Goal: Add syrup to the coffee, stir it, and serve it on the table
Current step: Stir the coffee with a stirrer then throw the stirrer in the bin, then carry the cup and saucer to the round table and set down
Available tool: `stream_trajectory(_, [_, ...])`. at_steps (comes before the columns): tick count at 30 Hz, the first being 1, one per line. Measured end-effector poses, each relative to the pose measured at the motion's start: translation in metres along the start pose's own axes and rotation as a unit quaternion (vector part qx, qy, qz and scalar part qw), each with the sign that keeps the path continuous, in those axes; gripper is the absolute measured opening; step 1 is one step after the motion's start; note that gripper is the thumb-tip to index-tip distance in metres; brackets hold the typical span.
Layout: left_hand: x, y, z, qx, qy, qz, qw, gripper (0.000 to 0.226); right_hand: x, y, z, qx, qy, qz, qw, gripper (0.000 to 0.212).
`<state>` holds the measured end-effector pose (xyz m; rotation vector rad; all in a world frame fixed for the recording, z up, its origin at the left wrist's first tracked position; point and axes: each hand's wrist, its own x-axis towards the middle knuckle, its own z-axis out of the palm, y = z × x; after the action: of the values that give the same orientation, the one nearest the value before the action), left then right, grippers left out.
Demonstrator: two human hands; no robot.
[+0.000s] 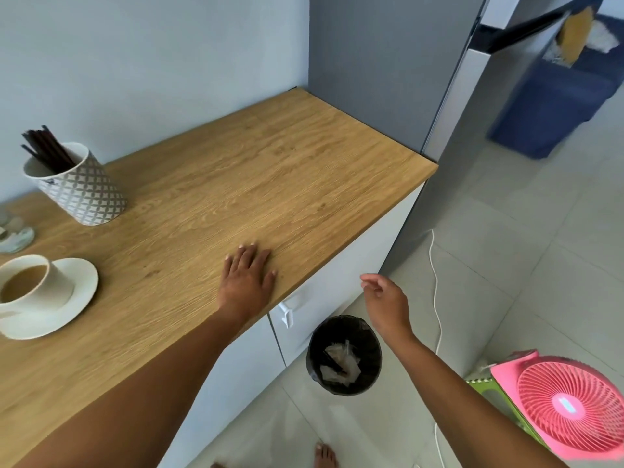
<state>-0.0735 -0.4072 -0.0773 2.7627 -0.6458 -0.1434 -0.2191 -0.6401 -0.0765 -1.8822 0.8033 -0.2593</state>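
Note:
A white cup of milky coffee point(25, 285) stands on a white saucer point(72, 300) at the left edge of the wooden countertop point(270, 170). Behind it, a patterned cup point(81, 187) holds several dark stir sticks point(45, 148). My left hand point(248, 276) lies flat on the counter near its front edge, fingers spread, holding nothing. To its right, my right hand point(385, 298) hovers off the counter above a black bin point(344, 354), fingers loosely curled and nothing in them. No syrup container is in view.
A glass item point(13, 233) sits at the far left of the counter. White cabinet drawers point(317, 298) are below it. The bin holds wrappers. A grey fridge point(388, 79) stands at the counter's right end. A pink fan point(567, 403) and a white cable point(435, 282) lie on the tiled floor.

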Motion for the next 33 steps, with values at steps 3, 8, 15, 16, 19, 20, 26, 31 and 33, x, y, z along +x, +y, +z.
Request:
stream_trajectory(3, [-0.005, -0.013, -0.017, -0.060, 0.003, 0.001, 0.998, 0.041, -0.008, -0.031, 0.020, 0.018, -0.004, -0.067, 0.998, 0.019])
stream_trajectory(8, [-0.034, -0.040, -0.050, -0.161, 0.082, -0.045, 0.982, 0.024, -0.022, -0.085, 0.072, 0.040, -0.064, -0.136, 0.988, 0.021])
stream_trajectory(15, [-0.098, -0.113, -0.074, -0.215, 0.120, -0.133, 0.960, 0.019, -0.043, -0.145, 0.167, 0.024, -0.188, -0.186, 0.964, 0.020])
stream_trajectory(16, [-0.107, -0.126, -0.078, -0.223, 0.129, -0.154, 0.954, 0.018, -0.046, -0.151, 0.183, 0.021, -0.206, -0.192, 0.959, 0.020])
stream_trajectory(19, [-0.130, -0.164, -0.090, -0.243, 0.164, -0.215, 0.932, 0.012, -0.056, -0.171, 0.227, 0.012, -0.246, -0.206, 0.947, 0.019])
stream_trajectory(20, [-0.137, -0.178, -0.094, -0.252, 0.174, -0.235, 0.923, 0.010, -0.059, -0.178, 0.242, 0.007, -0.257, -0.210, 0.943, 0.019])
stream_trajectory(26, [-0.161, -0.252, -0.122, -0.307, 0.256, -0.333, 0.854, 0.015, -0.074, -0.214, 0.319, -0.009, -0.335, -0.200, 0.921, 0.025])
stream_trajectory(31, [-0.163, -0.297, -0.141, -0.359, 0.269, -0.339, 0.827, 0.044, -0.077, -0.235, 0.365, -0.048, -0.438, -0.187, 0.878, 0.080])
stream_trajectory(33, [-0.159, -0.307, -0.142, -0.372, 0.251, -0.330, 0.831, 0.048, -0.076, -0.239, 0.379, -0.063, -0.454, -0.182, 0.870, 0.090])
